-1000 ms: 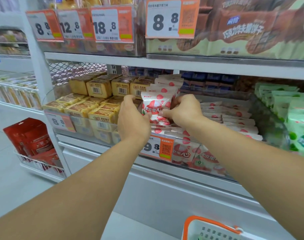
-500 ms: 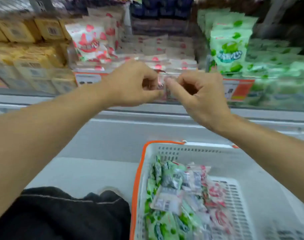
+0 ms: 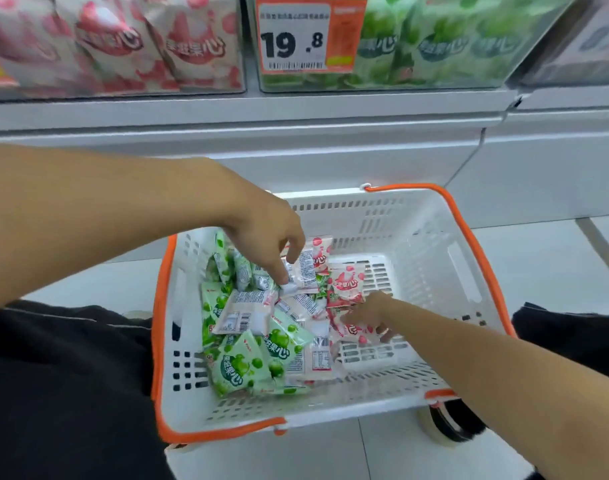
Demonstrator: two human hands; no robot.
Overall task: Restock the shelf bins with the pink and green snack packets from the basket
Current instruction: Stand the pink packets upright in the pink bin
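Note:
A white basket with an orange rim (image 3: 421,237) stands on the floor between my knees, below the shelf. Green snack packets (image 3: 233,368) fill its left side and pink snack packets (image 3: 344,282) lie in the middle. My left hand (image 3: 265,240) reaches down from the left and pinches a pink packet (image 3: 308,268) that lies with its printed back up. My right hand (image 3: 369,313) comes in from the right, its thumb and fingers curled round another pink packet (image 3: 353,332). Above, the pink bin (image 3: 123,46) and the green bin (image 3: 441,39) stand full.
An orange price tag reading 19.8 (image 3: 296,36) hangs on the green bin's front. A white shelf base (image 3: 296,147) runs behind the basket. My black-trousered knees (image 3: 53,375) flank the basket, and a shoe (image 3: 448,424) shows under its right corner.
My view has dropped from the shelf to the basket. Both hands left the pink bin, came down and went into the basket, where each has taken hold of a pink packet.

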